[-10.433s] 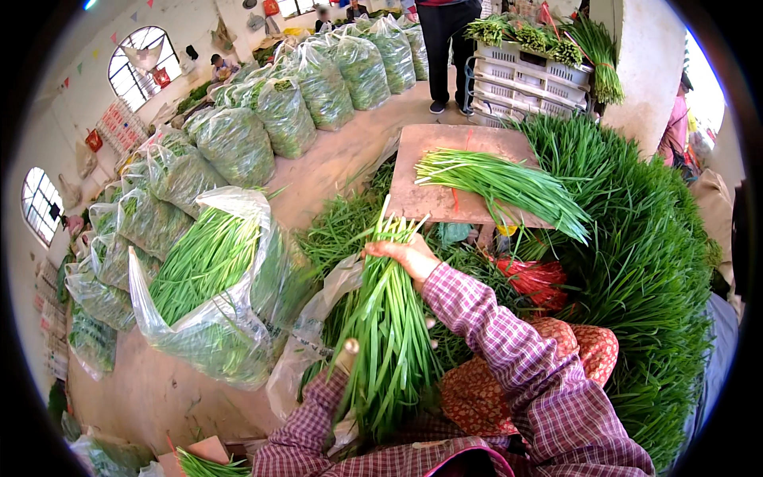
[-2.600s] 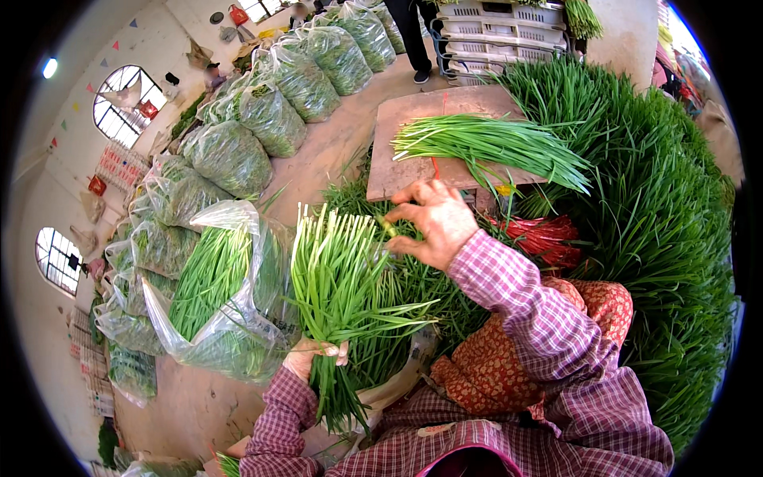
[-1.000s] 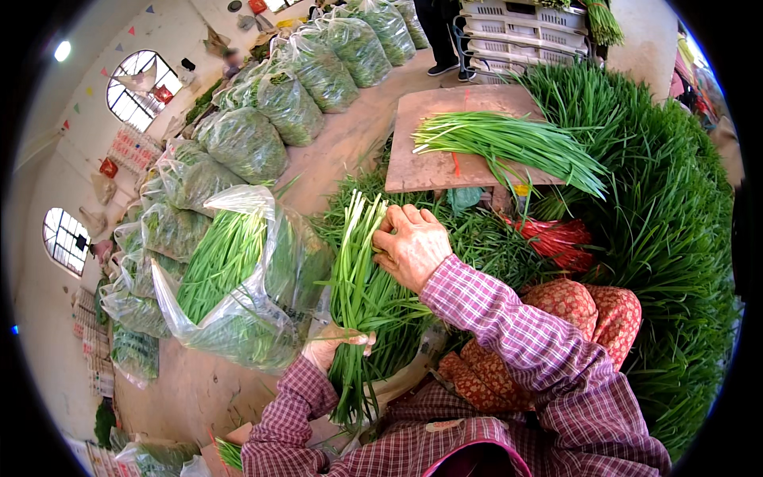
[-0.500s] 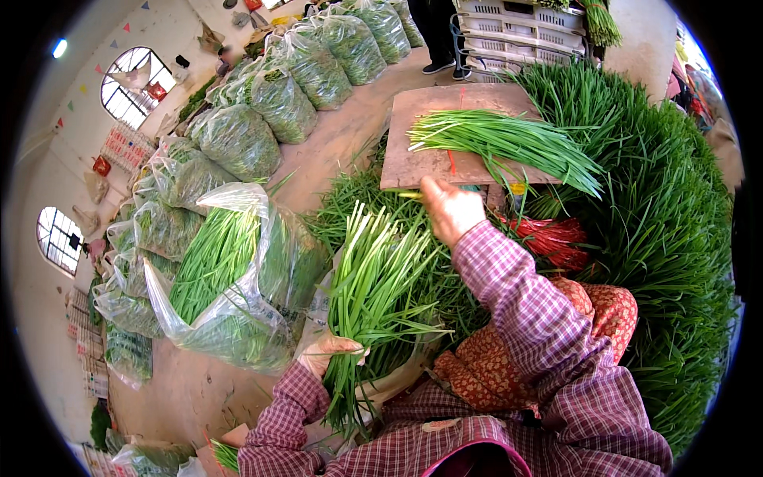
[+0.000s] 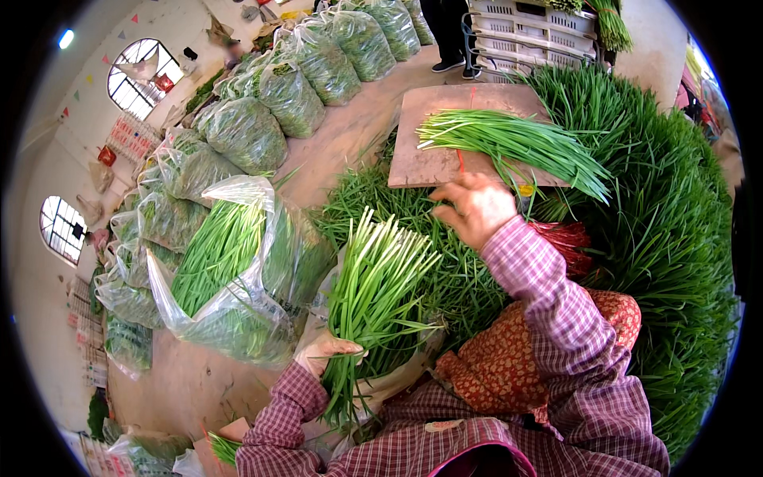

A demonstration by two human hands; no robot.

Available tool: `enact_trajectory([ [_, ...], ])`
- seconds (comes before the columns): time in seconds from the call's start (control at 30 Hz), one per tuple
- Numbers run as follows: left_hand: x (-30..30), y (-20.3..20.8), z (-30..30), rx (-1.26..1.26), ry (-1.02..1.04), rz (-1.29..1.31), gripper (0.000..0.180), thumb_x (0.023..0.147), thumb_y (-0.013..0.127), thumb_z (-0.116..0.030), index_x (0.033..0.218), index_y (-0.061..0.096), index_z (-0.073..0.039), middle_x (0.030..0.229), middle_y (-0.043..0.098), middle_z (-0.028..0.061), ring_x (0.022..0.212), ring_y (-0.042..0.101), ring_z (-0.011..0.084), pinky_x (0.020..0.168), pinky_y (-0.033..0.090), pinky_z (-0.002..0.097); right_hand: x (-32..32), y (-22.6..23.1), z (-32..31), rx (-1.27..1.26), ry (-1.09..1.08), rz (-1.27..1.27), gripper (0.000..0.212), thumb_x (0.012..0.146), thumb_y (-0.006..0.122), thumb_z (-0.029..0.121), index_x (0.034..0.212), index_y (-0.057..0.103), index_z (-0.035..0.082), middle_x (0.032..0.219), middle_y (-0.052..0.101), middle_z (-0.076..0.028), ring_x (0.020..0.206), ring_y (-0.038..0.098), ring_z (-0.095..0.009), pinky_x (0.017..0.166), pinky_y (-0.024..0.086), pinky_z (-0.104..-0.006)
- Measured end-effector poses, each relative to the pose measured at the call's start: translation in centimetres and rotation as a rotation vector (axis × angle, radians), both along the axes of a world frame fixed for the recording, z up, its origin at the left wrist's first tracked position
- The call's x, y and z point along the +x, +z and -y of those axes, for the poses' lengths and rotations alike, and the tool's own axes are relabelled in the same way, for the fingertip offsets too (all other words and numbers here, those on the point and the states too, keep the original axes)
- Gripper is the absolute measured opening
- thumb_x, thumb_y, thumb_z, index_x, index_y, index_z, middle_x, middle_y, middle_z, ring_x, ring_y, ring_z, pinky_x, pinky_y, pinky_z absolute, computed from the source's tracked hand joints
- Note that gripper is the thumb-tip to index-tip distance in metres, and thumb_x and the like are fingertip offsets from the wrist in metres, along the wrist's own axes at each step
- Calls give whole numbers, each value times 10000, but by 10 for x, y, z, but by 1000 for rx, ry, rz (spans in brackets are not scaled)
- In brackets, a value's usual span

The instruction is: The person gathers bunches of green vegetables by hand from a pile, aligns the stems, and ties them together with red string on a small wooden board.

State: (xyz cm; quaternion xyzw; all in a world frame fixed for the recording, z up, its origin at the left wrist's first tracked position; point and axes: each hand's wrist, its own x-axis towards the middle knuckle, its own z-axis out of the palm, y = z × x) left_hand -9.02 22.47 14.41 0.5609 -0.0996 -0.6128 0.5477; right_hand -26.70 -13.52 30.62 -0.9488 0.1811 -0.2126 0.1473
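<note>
Bunch [image 5: 380, 274]: below-left of board [image 5: 413, 163] | left hand [image 5: 327, 351]: wrapped round its lower part | right hand [image 5: 478, 210]: fingers loosely parted, at board's near edge | handling: probably light, limp, easily bruised; best held mid-length

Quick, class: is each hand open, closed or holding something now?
Left hand: closed around a bunch of slender green leaves with pale ends.
Right hand: open, slightly blurred, nothing visibly held.
</note>
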Motion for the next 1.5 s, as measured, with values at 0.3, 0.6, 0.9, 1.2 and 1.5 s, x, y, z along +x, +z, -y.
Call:
enact_trajectory([
  [0.3,-37,70,49,-12,-62,218,568,761,697,-5,1261,442,85,934,657,230,840,677,261,723,562,315,15,-25,-65,67,168,275,281,683,750,351,842,690,127,1039,531,-39,1047,464,-232,958,325,-452],
  [0.6,-43,75,48,47,70,270,656,738,709,65,1305,380,62,961,646,222,816,679,261,705,583,300,16,-44,14,-334,-225,339,24,760,659,177,745,641,171,734,604,-32,789,589,-206,968,358,-493],
  [0.9,-31,64,37,103,61,321,901,681,736,89,1389,183,31,1005,620,208,824,670,245,713,581,314,-2,-20,49,-319,-320,170,97,811,637,250,823,673,161,817,604,-25,833,572,-220,815,440,-366],
  [1.2,-41,82,43,165,145,365,985,633,765,88,1381,124,43,1122,570,195,891,650,236,759,558,320,-23,-10,26,-226,-16,22,384,820,599,498,1083,648,223,1046,620,-77,1050,543,-248,986,379,-432],
  [1.5,-32,67,48,45,9,477,833,613,781,74,1300,310,67,1149,566,161,945,633,227,836,526,333,-5,-26,-32,154,322,-73,127,822,615,259,831,605,133,861,641,-70,834,601,-263,935,364,-437],
])
